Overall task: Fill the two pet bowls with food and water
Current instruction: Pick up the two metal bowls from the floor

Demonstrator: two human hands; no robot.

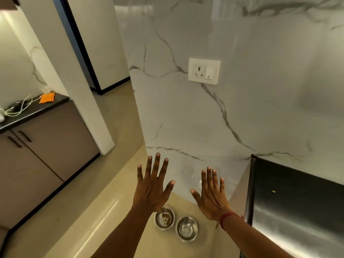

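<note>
The left grip (pixel 151 185) and the right grip (pixel 212 196) are held out flat, with fingers spread and nothing held. A red thread (pixel 228 217) is worn at the right wrist. Below, on the floor (pixel 104 202), two steel bowls are set just beside each other. Kibble is seen in the left bowl (pixel 164 217); only shine is seen in the right bowl (pixel 186 229).

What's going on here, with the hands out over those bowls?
A person holds both hands out with fingers spread, gripping nothing: the left hand and the right hand. Below them, on the floor by the marble wall, two steel bowls stand side by side. The left bowl has brown kibble in it. The right bowl shows no food; I cannot tell whether it holds water.
</note>
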